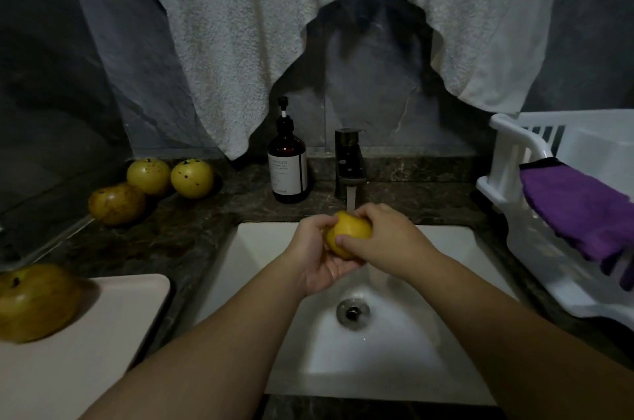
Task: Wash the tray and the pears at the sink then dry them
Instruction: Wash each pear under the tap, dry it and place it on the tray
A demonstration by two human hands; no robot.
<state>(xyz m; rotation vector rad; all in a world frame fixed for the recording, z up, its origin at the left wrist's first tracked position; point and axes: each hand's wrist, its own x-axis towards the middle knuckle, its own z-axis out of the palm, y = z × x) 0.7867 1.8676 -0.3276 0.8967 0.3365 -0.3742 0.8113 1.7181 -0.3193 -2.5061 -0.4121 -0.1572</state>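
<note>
Both my hands hold one yellow pear over the white sink, right under the water running from the dark tap. My left hand cups the pear from below and the left. My right hand grips it from the right, thumb across its front. A pale tray lies on the counter at the near left with one pear on it. Three more pears sit on the dark counter at the back left.
A brown pump bottle stands left of the tap. A white dish rack with a purple cloth draped over it fills the right counter. White towels hang above the sink. The drain lies at the basin's bottom.
</note>
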